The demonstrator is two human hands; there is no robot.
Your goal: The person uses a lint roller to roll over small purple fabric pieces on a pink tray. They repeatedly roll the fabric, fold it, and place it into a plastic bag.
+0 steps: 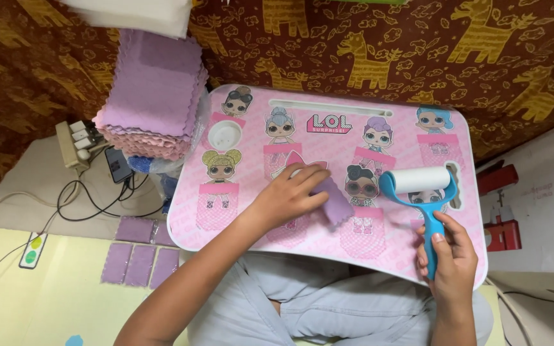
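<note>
On the pink lap table [238, 218], printed with cartoon doll figures, the left hand [286, 195] lies palm down with its fingers spread over a small purple cloth [333, 202], pressing it flat near the middle of the tabletop. Only the cloth's right part, with a scalloped edge, shows beyond the fingertips. To the right, the right hand [449, 256] is closed in a fist around the blue handle of a lint roller [421, 189]; the thumb rests along the handle, and the roller's white drum lies crosswise on the tabletop, just beside the cloth but apart from it. The handle points back toward the person's lap, where grey trousers [315, 301] show below the table edge. At upper left, beside the table, stands a tall stack of purple cloths [155, 96] of the same scalloped kind. Several further purple squares [139, 263] lie flat on the yellow mat [65, 301] at lower left. A power strip [72, 144] and black cables [97, 198] lie on the floor left of the stack. A brown fabric with yellow giraffes [367, 51] hangs behind.
</note>
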